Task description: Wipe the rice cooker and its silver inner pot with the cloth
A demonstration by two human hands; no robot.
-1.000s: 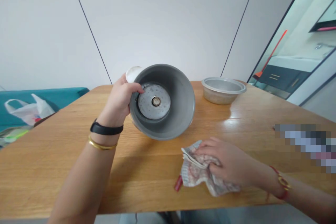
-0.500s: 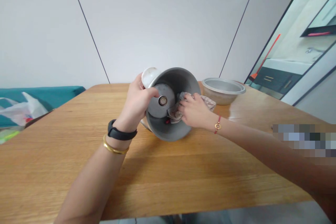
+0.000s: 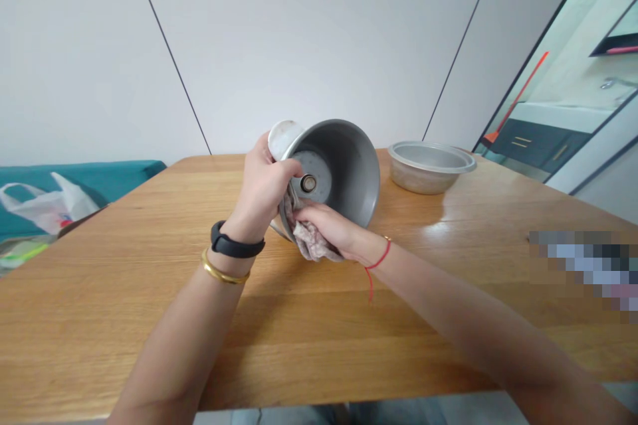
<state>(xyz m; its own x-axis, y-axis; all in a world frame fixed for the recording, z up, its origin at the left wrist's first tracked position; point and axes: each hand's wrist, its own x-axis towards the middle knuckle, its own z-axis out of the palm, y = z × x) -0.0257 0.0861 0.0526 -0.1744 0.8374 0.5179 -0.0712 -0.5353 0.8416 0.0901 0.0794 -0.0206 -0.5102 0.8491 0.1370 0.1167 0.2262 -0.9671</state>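
Grey aluminium cooker pot (image 3: 343,172) is held tilted in our hands over the bench (image 3: 100,325), its open mouth turned toward us and a perforated metal disc (image 3: 312,176) with a brass-ringed centre hole showing inside. From the head camera, our left grip (image 3: 262,186) is closed around the pot's rim, fingers curled over the edge, with a round white part (image 3: 282,138) showing just behind the knuckles. Our right grip (image 3: 319,226) is closed on a crumpled patterned cloth (image 3: 310,242), pressing it to the lower rim, so we judge the step in hand to be wiping the pot. The next move calls for a steady left hold while the cloth travels along the metal. An aluminium bowl (image 3: 428,167) rests on the bench to the right, well apart, and a white plastic bag (image 3: 44,209) lies on a teal sofa (image 3: 100,176) at left.
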